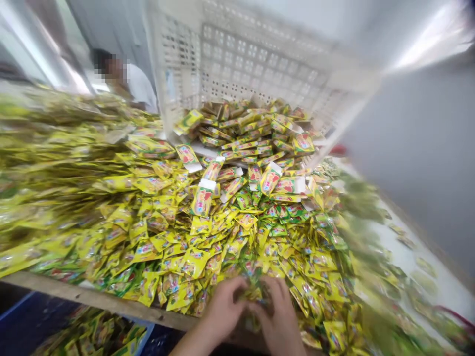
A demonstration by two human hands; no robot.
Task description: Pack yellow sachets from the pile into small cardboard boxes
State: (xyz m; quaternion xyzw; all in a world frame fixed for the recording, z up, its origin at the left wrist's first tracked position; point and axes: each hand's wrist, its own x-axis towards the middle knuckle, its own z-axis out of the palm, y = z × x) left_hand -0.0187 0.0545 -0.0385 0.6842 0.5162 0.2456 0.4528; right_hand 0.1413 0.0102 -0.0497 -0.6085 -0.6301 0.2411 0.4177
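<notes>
My left hand (225, 307) and my right hand (279, 309) are close together at the front edge of a heap. Their fingers curl inward and the thumbs nearly meet. Small green and yellow sachets (253, 277) are gathered between the fingers, blurred and partly covered, so I cannot tell how many. Yellow sachets (195, 262) lie all around the hands, with greener ones among them. Beyond the hands, small printed cardboard boxes (203, 198) with white end flaps lie on the heap.
A tipped white plastic crate (260, 59) has more boxes spilling from its mouth. Below the table edge (111, 304) at left is a blue bin (148, 333) with sachets inside. Loose sachets lie on the white tabletop (415, 262) at right. A person (139, 84) is behind the heap.
</notes>
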